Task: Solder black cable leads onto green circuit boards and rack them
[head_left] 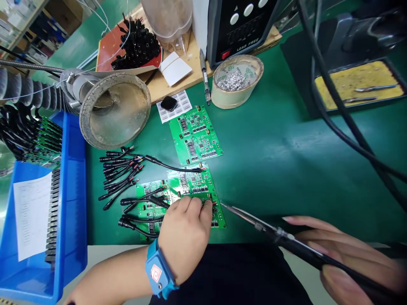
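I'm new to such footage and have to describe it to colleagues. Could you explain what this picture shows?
There is no robot: a person works by hand, and the single camera, worn on the head, looks forward and down. The left hand, wearing a blue wrist strap, pinches a black cable over a green circuit board. The right hand has a soldering iron in its grip, the tip close to that board's edge. Beyond, on the green tabletop, lie another board and a round tub of silvery shavings; short loose cables and a blue bin are to the left.
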A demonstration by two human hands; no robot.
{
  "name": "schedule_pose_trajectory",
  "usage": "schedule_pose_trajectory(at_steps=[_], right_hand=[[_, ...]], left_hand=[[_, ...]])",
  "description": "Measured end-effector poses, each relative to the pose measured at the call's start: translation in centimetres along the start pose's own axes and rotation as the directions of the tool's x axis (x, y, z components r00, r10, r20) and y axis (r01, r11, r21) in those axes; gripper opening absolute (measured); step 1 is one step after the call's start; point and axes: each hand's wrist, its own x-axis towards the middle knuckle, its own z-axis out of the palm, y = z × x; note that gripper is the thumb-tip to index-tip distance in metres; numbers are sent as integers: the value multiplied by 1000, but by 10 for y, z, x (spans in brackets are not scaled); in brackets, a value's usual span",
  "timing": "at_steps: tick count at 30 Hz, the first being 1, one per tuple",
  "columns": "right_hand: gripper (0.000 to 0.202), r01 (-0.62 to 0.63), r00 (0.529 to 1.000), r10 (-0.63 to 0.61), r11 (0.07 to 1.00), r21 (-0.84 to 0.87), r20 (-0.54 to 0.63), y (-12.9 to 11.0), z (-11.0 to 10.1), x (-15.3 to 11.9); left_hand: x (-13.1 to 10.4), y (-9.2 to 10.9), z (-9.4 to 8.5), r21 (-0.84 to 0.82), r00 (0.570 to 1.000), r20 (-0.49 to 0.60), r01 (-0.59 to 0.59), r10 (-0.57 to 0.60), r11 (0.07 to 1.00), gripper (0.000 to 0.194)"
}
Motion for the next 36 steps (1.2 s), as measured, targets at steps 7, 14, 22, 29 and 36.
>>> schedule_pose_trajectory(at_steps=[7,14,22,29,36], right_hand=[[17,140,990,-139,990,-34,35,-5,1,18],[24,87,995,-88,996,14,41,-1,7,2],[16,96,995,-96,995,-11,35,-5,5,12],[12,72,997,-73,997,12,7,-7,7,11],[19,90,996,-90,996,-1,12,-7,6,11]], left_hand=[[2,-4,3,87,992,120,-39,29,995,54],[4,-9,7,71,992,85,-94,88,993,51],[3,-9,11,68,996,35,-89,87,994,47],[3,-7,13,71,997,3,-72,72,995,43],[5,-7,11,29,999,-4,-40,41,999,32]])
